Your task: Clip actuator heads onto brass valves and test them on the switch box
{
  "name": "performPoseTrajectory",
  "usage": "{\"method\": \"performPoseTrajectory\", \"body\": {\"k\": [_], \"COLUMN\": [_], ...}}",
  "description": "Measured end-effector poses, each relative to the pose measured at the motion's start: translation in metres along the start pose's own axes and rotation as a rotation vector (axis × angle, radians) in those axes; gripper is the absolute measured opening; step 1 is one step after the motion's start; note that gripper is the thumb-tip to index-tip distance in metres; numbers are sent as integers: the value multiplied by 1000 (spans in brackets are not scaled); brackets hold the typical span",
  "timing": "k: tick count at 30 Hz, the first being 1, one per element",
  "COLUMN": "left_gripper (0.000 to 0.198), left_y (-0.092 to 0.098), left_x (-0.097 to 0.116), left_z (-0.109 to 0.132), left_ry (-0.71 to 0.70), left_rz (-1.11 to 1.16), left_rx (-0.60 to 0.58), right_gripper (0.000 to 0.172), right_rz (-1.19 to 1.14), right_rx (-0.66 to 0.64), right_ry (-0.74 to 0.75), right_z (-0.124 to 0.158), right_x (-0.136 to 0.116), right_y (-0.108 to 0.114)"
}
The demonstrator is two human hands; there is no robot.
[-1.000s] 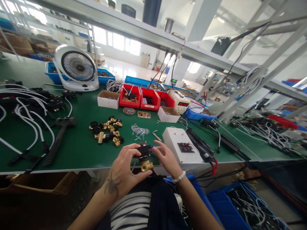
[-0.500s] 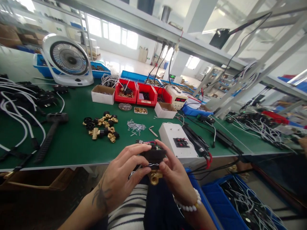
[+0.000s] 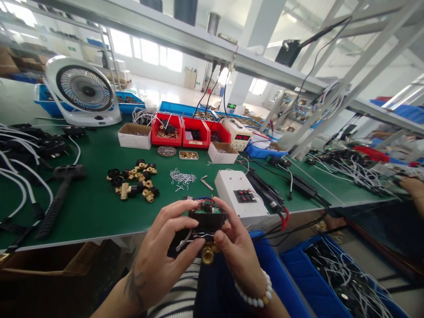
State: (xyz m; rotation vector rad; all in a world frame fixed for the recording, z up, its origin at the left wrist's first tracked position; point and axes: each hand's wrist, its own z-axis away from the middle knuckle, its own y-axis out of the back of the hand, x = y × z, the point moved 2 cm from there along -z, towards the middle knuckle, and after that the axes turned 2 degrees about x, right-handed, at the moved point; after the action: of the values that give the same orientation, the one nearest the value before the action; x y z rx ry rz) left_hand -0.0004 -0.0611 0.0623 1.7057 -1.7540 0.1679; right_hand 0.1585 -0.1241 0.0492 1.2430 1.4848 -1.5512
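A black actuator housing with a green circuit board, red and blue wires at its top and a brass valve fitting below is held up in front of the bench's near edge. My left hand grips its left side, fingers at the top edge and thumb by a thin silvery pin lying across the base. My right hand closes round the right side, thumb near the brass part. A grey cable end sticks out beside my left thumb. Beyond, a pile of hairpin clips lies on the green bench.
Brass fittings with black caps and a black hammer lie to the left. A white switch box stands to the right. Red bins, a fan and a power supply line the back. A blue crate sits below.
The view has shifted slightly right. The housing has tipped so its circuit board and wires show more, and my left fingers have lifted a little, exposing more of the pin and grey cable.
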Motion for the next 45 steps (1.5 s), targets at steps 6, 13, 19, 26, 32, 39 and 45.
{"method": "performPoseTrajectory", "body": {"k": [6,13,19,26,32,39,45], "left_gripper": [13,22,53,53,48,43,45], "left_y": [-1,-5,-2,2,2,1,5], "left_x": [3,4,4,6,3,1,4], "left_z": [0,3,6,7,7,9,7], "left_ry": [-56,-7,-8,-21,32,65,238], "left_rz": [19,143,210,202,148,204,317], "left_rx": [-26,20,-33,3,7,14,-37], "right_gripper": [58,55,63,63,61,52,62], "right_rz": [-3,-3,-12,-17,30,123,35], "right_rx": [-2,50,101,90,127,121,89], "right_ry": [40,113,41,29,14,60,85], "right_z": [1,2,9,15,21,32,31], "right_x": [-2,-6,-3,-9,-20,-23,-19], "right_y": [-4,-10,-8,-15,-20,-16,-19]}}
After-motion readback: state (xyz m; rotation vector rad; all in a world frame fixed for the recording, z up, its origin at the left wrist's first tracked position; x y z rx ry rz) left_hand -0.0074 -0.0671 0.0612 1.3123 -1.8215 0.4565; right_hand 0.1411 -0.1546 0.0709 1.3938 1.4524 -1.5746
